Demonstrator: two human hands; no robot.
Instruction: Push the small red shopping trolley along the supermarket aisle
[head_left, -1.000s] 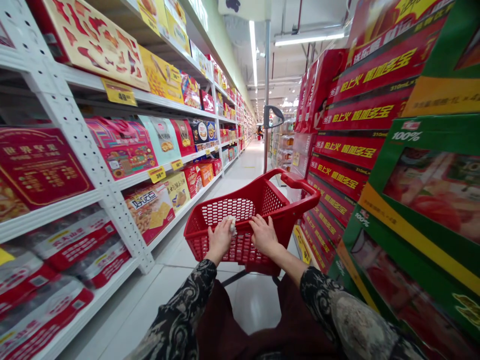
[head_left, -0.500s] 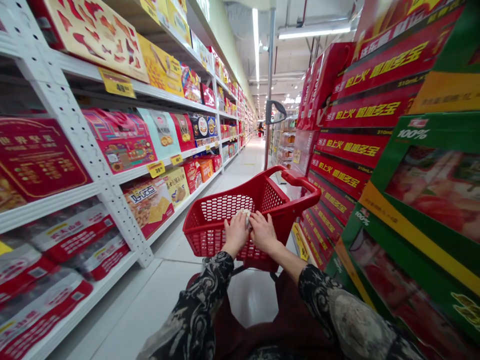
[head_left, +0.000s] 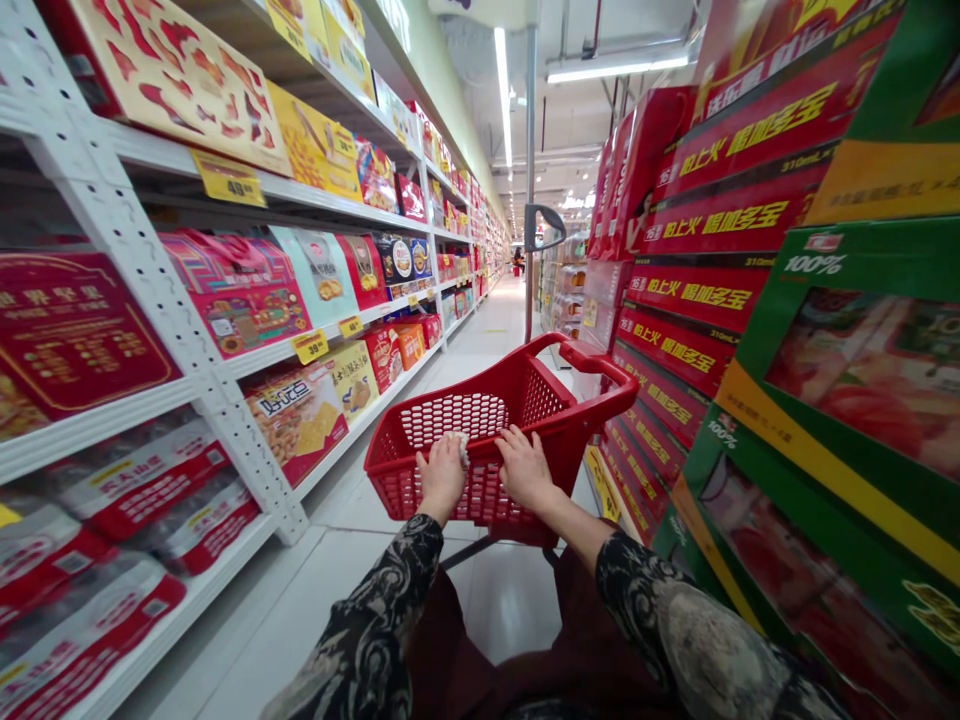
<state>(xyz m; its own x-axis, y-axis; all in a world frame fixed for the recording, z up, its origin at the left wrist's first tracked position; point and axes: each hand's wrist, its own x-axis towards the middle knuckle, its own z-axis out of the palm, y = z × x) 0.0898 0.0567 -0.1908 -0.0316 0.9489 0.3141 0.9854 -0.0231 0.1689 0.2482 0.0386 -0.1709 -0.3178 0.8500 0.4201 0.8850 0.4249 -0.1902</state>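
My left hand (head_left: 442,476) and my right hand (head_left: 525,468) both rest on the near rim of a red plastic mesh shopping trolley basket (head_left: 551,415). A small crumpled white tissue or cloth (head_left: 462,449) is pinched at the thumb side of my left hand, partly hidden by my fingers. My right hand curls over the rim a short way to the right, with nothing else in it. The basket's inside shows only red mesh, with no goods visible. Patterned dark sleeves cover both forearms.
White perforated steel shelving (head_left: 142,250) with boxed goods and yellow price tags lines the left. Stacked red and green drink cartons (head_left: 694,295) stand close on the right. A metal pole (head_left: 530,180) rises ahead, and a white tiled aisle (head_left: 495,320) runs far forward.
My left hand has moved left, away from my right hand, taking the white tissue with it. The two hands were nearly touching half a second ago. The trolley has rolled slightly.
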